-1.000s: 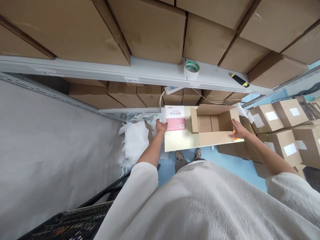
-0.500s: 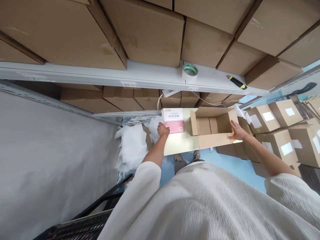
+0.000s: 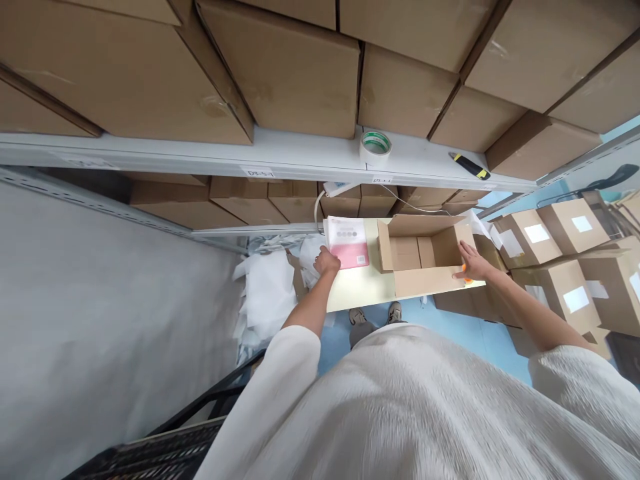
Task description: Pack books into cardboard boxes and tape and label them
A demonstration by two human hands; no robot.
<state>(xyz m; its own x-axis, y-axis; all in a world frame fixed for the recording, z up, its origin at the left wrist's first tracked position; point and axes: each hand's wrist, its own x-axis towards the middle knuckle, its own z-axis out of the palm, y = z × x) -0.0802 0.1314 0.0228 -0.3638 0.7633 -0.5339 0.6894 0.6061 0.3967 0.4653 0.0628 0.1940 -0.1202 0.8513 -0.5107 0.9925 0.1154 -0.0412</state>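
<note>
pinching pink-and-white flat packet (image 3: 347, 241) in curled left hand (image 3: 327, 261), 9 o'clock of open brown cardboard box (image 3: 423, 257) — steadying its 3 o'clock wall with flat, spread right hand (image 3: 473, 265).

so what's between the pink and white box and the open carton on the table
Nothing: the head view shows only a narrow bare strip of table between the pink and white box and the open carton.

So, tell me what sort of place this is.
Most likely a warehouse packing spot: metal shelving loaded with brown cartons, a tape roll on it, and an open cardboard box on a small table.
</note>
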